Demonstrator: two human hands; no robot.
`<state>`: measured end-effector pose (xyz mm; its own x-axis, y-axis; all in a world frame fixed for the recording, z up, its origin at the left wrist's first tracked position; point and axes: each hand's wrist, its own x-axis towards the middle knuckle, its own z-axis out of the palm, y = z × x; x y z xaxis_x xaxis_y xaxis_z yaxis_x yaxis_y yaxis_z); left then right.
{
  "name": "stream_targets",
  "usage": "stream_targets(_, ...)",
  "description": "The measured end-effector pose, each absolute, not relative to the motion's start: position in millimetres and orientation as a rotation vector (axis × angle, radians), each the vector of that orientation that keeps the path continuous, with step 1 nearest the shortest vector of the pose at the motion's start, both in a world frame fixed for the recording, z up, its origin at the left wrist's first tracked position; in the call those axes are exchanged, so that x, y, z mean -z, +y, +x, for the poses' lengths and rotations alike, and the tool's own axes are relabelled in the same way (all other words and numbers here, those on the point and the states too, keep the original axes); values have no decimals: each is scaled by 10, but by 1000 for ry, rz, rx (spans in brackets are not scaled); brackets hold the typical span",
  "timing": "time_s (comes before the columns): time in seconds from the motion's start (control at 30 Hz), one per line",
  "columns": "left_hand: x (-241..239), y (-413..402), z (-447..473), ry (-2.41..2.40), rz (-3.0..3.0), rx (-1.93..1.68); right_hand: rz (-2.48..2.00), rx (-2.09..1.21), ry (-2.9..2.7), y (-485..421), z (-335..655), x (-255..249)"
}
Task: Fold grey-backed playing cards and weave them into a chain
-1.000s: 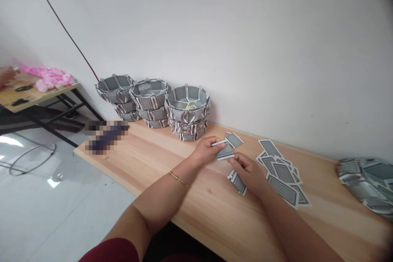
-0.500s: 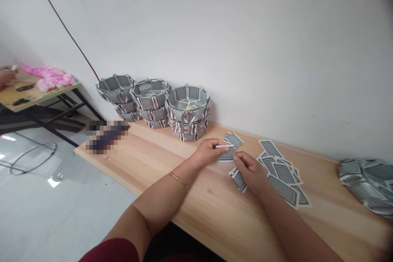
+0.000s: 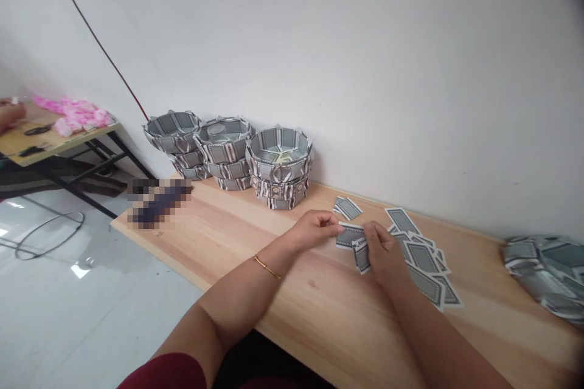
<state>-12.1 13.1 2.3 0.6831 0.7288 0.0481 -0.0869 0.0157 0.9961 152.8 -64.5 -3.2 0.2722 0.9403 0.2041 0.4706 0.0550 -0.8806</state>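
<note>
A grey-and-white playing card (image 3: 350, 235) is stretched between my hands above the wooden table. My left hand (image 3: 316, 230) pinches its left end between thumb and fingers. At the right end, the thumb of my right hand (image 3: 382, 250) presses on the card. Below that thumb hangs a folded playing card (image 3: 361, 258), also in my right hand; its upper part is partly hidden. Loose playing cards (image 3: 422, 256) lie in an overlapping spread just beyond and right of my right hand. A few more cards (image 3: 349, 208) lie behind my hands.
Against the wall stand three stacks of round card bowls: a left stack (image 3: 176, 141), a middle stack (image 3: 225, 149) and a right stack (image 3: 280, 161). A card-covered round piece (image 3: 545, 273) lies at the right. Pink flowers (image 3: 75, 115) and another person's hand (image 3: 11, 115) are at a side table.
My left thumb has moved off the card's face to its left end. Both hands have shifted slightly right with the card, and the folded card has come up beside it.
</note>
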Motion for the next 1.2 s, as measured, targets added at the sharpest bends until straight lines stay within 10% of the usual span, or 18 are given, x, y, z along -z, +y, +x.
stream_targets(1.2, 168, 284, -136, 1078, 1981, -1089, -1701, -405, -1513, -584, 1557, 119)
